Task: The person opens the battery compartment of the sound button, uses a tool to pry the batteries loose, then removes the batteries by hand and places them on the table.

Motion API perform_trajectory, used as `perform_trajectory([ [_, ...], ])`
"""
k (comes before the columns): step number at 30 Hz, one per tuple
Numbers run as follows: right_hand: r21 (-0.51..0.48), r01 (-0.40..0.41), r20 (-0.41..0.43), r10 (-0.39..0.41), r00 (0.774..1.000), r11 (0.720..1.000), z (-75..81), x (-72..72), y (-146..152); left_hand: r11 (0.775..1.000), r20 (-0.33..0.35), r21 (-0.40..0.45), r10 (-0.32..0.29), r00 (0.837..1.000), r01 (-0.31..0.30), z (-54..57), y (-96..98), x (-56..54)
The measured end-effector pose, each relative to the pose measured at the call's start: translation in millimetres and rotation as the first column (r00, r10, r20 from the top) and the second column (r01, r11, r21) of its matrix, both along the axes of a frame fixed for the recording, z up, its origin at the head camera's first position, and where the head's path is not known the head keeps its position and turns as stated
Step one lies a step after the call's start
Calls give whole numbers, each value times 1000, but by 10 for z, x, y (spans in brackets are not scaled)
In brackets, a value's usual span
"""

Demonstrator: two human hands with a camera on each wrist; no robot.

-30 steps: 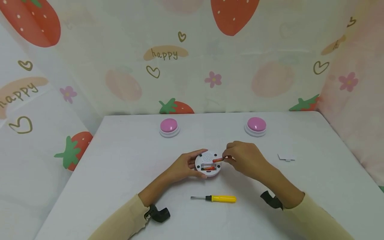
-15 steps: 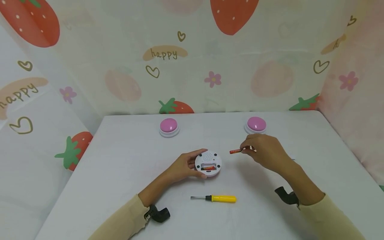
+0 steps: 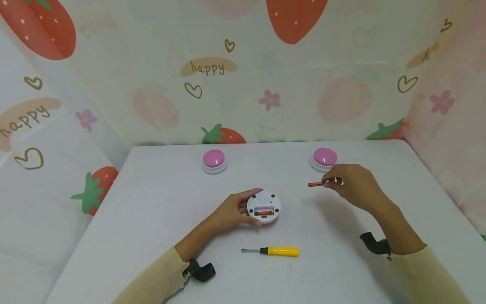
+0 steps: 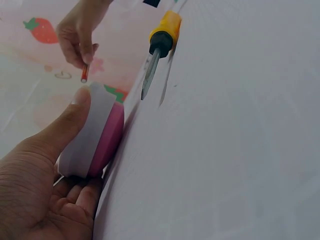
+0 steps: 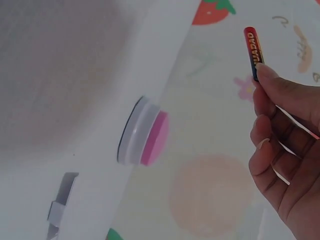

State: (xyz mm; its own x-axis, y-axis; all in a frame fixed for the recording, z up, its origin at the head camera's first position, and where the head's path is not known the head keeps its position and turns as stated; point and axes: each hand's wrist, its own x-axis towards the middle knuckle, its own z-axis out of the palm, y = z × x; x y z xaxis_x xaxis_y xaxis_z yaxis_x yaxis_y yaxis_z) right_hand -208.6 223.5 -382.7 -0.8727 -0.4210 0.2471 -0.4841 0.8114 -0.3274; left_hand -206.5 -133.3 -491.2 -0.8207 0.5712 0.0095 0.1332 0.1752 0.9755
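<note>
My left hand [image 3: 232, 212] grips a round white push-button [image 3: 263, 198] by its rim, its underside with a speaker grille and battery compartment facing up. One red battery [image 3: 263, 213] lies in the lower part of that compartment. The left wrist view shows the pink dome [image 4: 110, 137] turned toward the table, with my thumb along the white base. My right hand [image 3: 355, 185] pinches a second small red and black battery [image 5: 253, 52] by one end, between thumb and index finger. It is raised above the table, right of the push-button and in front of another one.
Two more pink push-buttons stand toward the back, one at left [image 3: 214, 161] and one at right [image 3: 324, 159]. A yellow-handled screwdriver [image 3: 282, 252] lies nearer the front. The right wrist view has a white battery cover [image 5: 56, 214] on the table.
My right hand has lifted the battery away from the push-button's compartment and carried it right and farther back. My left hand and the push-button have stayed in place.
</note>
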Motion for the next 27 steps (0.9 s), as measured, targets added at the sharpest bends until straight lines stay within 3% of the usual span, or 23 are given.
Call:
perform_trajectory([
  [7,-21,16,-5,-16,1000,1000,-63,-76,135,1000,1,-6,0,1000,0,8,7,-11],
  [27,-6,79,105,-78,991,997,-260,-247,325,1000,24,-15,16,1000,-15,-3,7,-5],
])
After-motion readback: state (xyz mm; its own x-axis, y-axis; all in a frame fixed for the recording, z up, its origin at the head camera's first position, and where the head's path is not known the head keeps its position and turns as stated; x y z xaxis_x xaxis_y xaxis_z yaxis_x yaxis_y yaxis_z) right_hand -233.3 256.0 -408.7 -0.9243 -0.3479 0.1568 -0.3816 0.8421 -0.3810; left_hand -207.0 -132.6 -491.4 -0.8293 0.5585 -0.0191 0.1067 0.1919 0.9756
